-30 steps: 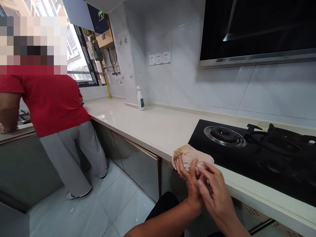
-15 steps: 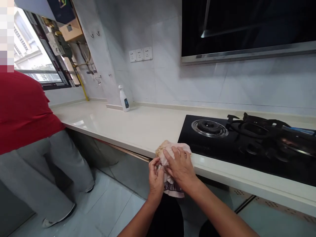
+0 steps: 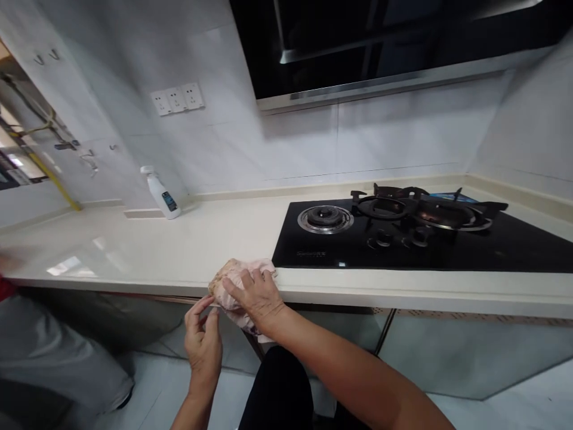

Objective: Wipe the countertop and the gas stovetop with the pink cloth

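Right hand [image 3: 255, 292] is flat on top of the rag [image 3: 239, 280], fingers spread and pressing it down at the front edge of the tabletop [image 3: 179, 251], so the grip is draped over the cloth, not curled into a fist. The rag is pinkish with brownish staining on its left end, bunched up, part of it hanging over the edge below the hand. Left hand [image 3: 203, 340] sits just under the lip of the tabletop, thumb and fingers pinched toward the rag's lower left corner; whether they actually have hold of the fabric, I cannot tell from here. Just to the right of the rag lies the black glass hob [image 3: 447, 251], its near left corner almost touching the cloth. One bare burner ring [image 3: 325, 218] sits on the hob's left side, dark pan supports [image 3: 416, 206] farther right. Back against the wall tiles, well away to the left, a white spray bottle [image 3: 162, 194] stands tilted. Sockets [image 3: 177, 99] above it, range hood [image 3: 380, 48] overhead. Another person's grey trouser leg [image 3: 58, 352] shows at the lower left.
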Demonstrator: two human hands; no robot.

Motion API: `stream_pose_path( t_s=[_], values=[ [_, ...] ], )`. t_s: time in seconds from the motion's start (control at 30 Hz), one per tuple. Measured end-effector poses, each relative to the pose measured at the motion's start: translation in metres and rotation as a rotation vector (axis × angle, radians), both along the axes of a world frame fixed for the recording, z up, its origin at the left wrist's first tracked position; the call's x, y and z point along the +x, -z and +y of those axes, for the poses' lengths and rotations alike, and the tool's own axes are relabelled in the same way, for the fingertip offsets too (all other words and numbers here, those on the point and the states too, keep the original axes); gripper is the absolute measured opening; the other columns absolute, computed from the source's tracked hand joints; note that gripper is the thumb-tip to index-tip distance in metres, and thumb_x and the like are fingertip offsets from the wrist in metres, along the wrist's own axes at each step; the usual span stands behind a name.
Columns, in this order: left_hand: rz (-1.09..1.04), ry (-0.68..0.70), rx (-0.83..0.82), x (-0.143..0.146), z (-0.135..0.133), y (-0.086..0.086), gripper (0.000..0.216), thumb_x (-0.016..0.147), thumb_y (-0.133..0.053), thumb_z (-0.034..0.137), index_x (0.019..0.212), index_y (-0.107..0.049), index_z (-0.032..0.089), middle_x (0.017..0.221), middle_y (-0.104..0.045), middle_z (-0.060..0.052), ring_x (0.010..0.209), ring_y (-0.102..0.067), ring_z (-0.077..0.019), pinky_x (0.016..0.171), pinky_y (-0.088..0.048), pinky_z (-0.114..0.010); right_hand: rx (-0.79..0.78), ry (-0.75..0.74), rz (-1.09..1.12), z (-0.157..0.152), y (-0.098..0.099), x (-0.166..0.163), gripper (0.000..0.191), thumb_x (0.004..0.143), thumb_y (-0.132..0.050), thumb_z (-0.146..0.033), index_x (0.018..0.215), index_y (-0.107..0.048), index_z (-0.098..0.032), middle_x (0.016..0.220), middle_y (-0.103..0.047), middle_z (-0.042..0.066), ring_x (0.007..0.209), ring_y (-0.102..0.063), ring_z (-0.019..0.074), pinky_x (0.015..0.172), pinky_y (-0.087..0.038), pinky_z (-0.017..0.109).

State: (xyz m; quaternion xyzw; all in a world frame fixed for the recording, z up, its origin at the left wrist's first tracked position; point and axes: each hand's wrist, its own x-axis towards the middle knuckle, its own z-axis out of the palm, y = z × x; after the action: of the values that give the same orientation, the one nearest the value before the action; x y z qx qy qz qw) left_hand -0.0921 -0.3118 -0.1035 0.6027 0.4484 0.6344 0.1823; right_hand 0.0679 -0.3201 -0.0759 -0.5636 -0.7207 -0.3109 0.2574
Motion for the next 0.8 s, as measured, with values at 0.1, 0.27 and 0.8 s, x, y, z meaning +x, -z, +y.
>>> stream_pose_path(
  t_s=[0.1,0.27,0.8],
  values=[
    [0.112,0.079,0.069,0.012,0.000,-0.008,0.028,0.093,-0.061,0.047,0.104,-0.070,0.023,0.119,-0.068,-0.007,0.119,-0.063,-0.0276,0.109,-0.048,-0.046,0.087,0.007,-0.024,-0.017,0.011,0.030,0.045,0.104,-0.049,-0.028,0.148,-0.043,-0.037,0.132,-0.061,0.008,0.101,-0.055,0.0248,0.086,-0.043,0.045],
    [0.326,0.166,0.300,0.046,-0.001,-0.014,0.020,0.099,-0.057,0.037,0.103,-0.070,0.022,0.114,-0.070,-0.009,0.114,-0.064,-0.0272,0.106,-0.047,-0.048,0.212,0.057,-0.063,-0.066,0.025,0.103,0.051,0.100,-0.058,-0.023,0.147,-0.044,-0.038,0.130,-0.060,0.010,0.105,-0.054,0.0273,0.089,-0.043,0.048],
    [0.646,0.253,0.559,0.104,0.032,-0.030,0.021,0.102,-0.055,0.037,0.100,-0.071,0.023,0.101,-0.076,-0.006,0.098,-0.072,-0.0256,0.095,-0.049,-0.043,0.239,0.137,-0.151,-0.239,0.041,0.325,0.051,0.090,-0.070,-0.015,0.131,-0.056,-0.041,0.135,-0.058,0.007,0.125,-0.057,0.0264,0.099,-0.046,0.046]
  ],
)
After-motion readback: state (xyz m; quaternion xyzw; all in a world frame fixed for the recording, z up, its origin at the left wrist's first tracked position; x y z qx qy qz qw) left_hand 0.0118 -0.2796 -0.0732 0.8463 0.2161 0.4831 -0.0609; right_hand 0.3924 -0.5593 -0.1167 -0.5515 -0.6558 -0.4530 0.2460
